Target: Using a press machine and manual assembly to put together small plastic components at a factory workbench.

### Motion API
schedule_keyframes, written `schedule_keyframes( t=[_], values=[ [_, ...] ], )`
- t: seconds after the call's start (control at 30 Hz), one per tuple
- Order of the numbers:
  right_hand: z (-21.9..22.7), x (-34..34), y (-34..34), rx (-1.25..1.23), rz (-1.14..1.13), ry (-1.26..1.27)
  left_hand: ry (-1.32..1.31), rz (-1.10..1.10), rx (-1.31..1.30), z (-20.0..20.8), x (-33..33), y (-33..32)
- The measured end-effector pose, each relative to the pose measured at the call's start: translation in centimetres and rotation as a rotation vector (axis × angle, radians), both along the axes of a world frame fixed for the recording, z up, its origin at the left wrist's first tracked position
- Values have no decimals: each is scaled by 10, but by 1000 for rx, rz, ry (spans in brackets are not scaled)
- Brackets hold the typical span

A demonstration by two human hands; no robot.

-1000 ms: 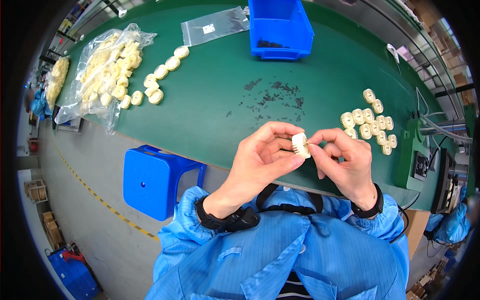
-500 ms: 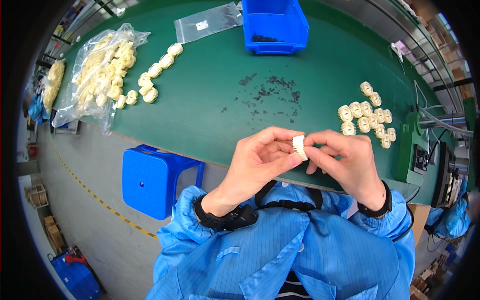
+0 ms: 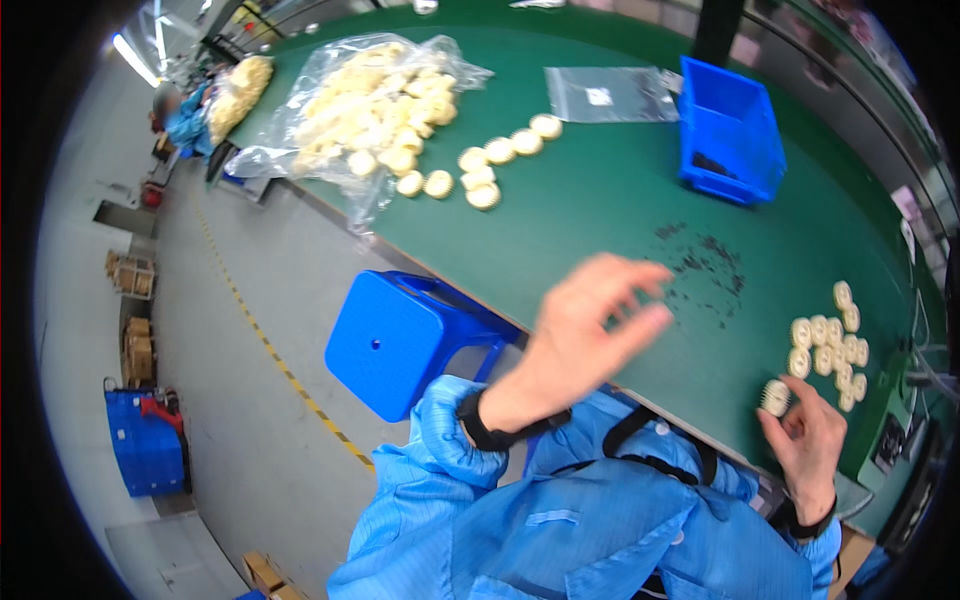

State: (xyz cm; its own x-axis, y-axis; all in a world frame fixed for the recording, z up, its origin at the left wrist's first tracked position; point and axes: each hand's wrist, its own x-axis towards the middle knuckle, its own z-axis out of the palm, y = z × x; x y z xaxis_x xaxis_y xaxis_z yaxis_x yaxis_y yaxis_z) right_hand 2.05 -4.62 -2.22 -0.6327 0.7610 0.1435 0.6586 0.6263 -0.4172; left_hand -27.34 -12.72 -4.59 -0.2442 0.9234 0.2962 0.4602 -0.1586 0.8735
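Note:
Above the front edge of the green bench (image 3: 590,200), my left hand (image 3: 590,320) is open, fingers apart and slightly blurred, with nothing visible in it. My right hand (image 3: 810,435), at the bench's right front, grips a cream plastic gear (image 3: 774,397) between thumb and fingers. Beside that gear lies a cluster of cream gears (image 3: 824,358), several of them close together. Tiny black parts (image 3: 705,262) are scattered on the bench beyond my left hand; their exact shape is too small to tell.
A blue bin (image 3: 735,192) with black parts stands at the back right, beside a clear zip bag (image 3: 625,97). A plastic bag of cream gears (image 3: 375,110) lies at the left, near a row of loose gears (image 3: 499,151). A blue stool (image 3: 385,340) stands before the bench.
My hands have come apart. The right one has carried the gear right, toward the cluster; the left has let go. The view has swung left.

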Motion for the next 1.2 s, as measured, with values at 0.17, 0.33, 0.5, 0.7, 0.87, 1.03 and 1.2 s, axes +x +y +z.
schedule_keyframes(
  t=[0.17, 0.33, 0.5, 0.7, 0.87, 1.03, 1.2],
  values=[
    [-13, 47, 8, 122, -244, -152, 759, 678, 42, -10, -95, -4],
    [8, 3, 18, 209, -93, -42, 787, 578, -28, -18, -138, -2],
    [-13, -45, 43, 261, 136, 129, 765, 549, -60, -21, -145, 3],
    [-35, -65, 60, 339, 254, 22, 477, 585, 35, -28, -142, 13],
    [-40, -83, 65, 381, 405, 103, 208, 648, 31, -42, -187, -11],
    [-38, -92, 57, 436, 290, -128, -333, 404, 94, -35, -191, -2],
    [-28, -75, 43, -57, 129, 163, -654, -32, 30, -21, -33, -8]
  ],
)
